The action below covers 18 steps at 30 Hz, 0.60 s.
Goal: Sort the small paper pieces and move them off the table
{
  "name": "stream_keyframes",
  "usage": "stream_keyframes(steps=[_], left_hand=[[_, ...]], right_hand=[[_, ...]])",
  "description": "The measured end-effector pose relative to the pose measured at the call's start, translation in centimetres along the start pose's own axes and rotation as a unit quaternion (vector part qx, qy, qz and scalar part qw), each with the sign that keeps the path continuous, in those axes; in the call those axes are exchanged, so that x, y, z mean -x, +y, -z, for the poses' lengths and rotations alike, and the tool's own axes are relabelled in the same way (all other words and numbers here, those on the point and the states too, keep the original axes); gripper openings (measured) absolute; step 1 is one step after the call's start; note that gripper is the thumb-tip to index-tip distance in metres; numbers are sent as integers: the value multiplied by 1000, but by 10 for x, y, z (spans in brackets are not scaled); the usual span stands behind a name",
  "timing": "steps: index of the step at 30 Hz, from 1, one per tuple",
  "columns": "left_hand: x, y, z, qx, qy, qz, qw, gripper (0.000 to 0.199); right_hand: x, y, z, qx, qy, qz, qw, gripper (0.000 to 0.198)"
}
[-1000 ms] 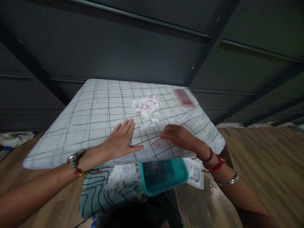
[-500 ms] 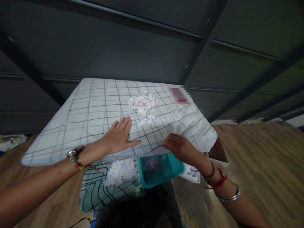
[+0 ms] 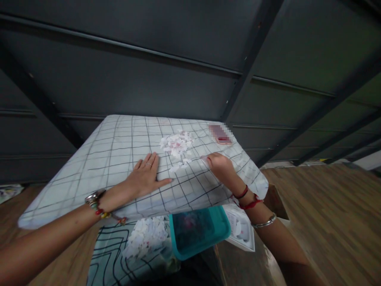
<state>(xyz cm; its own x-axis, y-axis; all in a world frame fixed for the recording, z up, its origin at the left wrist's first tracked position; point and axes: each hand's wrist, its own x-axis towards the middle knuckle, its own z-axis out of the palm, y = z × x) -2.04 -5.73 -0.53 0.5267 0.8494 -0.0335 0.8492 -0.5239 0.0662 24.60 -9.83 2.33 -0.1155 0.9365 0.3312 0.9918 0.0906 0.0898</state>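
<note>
My left hand (image 3: 144,174) lies flat, fingers stretched out, on a white cloth with a dark grid (image 3: 119,147) covering the table. Over the same cloth, my right hand (image 3: 222,165) is closed in a pinch. A small, thin, pale piece (image 3: 204,158) shows at its fingertips, too blurred to name. Just left of that hand lies a heap of white paper-like scraps (image 3: 178,142), some with pinkish marks. A few loose scraps (image 3: 180,165) lie in front of the heap.
Below the table's near edge sit a teal tub (image 3: 200,228) with dark, unclear contents and another pile of white scraps (image 3: 147,234) on patterned green fabric (image 3: 104,250). An open white box (image 3: 242,232) stands right of the tub. A phone-like object (image 3: 220,133), pixelated, lies at the table's far right.
My right hand has moved from the table's near edge above the tub to farther in over the cloth, still pinched. My left hand stays flat. The view has tilted slightly upward.
</note>
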Motion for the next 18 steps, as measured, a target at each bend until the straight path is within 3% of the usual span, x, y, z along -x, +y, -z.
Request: stream_keyframes(steps=[6, 12, 18], left_hand=[[6, -11, 0, -22, -25, 5, 999, 98], [2, -5, 7, -16, -29, -1, 999, 100], [-1, 4, 9, -29, -54, -5, 998, 100]], right_hand=[[-2, -37, 5, -17, -22, 45, 999, 26], [-15, -36, 7, -25, -15, 28, 999, 29], [-9, -39, -1, -103, -13, 129, 986, 22]])
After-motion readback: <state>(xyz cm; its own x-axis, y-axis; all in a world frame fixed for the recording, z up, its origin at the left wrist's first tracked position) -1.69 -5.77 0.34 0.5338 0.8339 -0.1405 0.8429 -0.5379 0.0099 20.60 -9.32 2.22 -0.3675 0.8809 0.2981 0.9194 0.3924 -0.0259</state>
